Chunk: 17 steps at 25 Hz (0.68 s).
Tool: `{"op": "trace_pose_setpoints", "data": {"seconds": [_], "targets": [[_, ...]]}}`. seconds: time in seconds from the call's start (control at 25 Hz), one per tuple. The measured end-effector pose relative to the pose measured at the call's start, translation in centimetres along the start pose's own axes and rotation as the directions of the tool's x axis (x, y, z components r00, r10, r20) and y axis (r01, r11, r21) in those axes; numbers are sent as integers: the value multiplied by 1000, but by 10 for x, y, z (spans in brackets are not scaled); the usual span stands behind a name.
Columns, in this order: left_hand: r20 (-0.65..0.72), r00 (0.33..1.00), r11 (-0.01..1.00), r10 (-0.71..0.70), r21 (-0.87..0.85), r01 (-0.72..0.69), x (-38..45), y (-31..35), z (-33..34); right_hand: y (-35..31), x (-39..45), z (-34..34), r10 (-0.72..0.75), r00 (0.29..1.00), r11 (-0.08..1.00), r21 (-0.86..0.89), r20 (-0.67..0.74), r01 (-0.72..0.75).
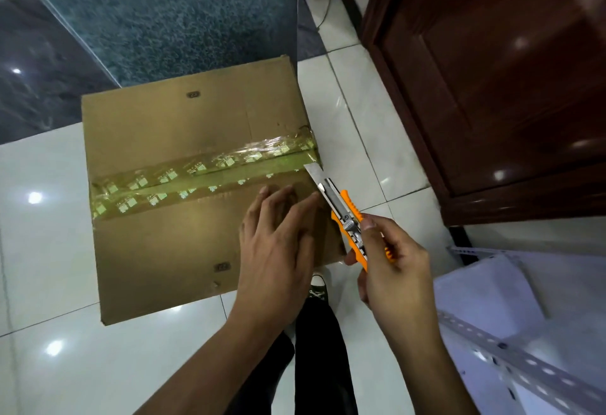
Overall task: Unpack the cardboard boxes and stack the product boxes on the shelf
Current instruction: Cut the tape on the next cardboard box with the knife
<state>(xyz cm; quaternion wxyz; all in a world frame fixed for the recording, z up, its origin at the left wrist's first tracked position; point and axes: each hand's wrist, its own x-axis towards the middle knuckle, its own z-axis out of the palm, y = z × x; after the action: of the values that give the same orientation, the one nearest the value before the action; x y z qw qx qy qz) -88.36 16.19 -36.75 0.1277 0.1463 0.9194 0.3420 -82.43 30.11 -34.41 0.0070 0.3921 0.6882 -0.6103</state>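
Where the box (196,198) sits, the floor (49,244) is shiny white tile. A blue-green rug (170,11) lies at 12 o'clock from the box, and a dark red wooden door (498,80) stands at 2 o'clock. A white metal shelf (524,332) shows at 4 o'clock. The box is closed, with a strip of shiny tape (203,175) running across its top. The left hand (275,244) lies flat on the box top near the right edge, fingers straight and spread a little. The right hand (390,267) is curled tight around an orange knife (344,214). Its blade points to 11 o'clock, and the tip is at the tape on the box's right edge.
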Motion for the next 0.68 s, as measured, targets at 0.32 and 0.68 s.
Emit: {"op": "trace_pose_setpoints", "data": {"seconds": [0.32,0.68], "targets": [[174,980,805,-95,-566,179,-8,24,-20,0,-26,1,0,996,998,60,-86,5],[350,918,443,-187,-804,397,-25,35,-13,29,-61,-15,-44,988,999,-7,-150,43]]}}
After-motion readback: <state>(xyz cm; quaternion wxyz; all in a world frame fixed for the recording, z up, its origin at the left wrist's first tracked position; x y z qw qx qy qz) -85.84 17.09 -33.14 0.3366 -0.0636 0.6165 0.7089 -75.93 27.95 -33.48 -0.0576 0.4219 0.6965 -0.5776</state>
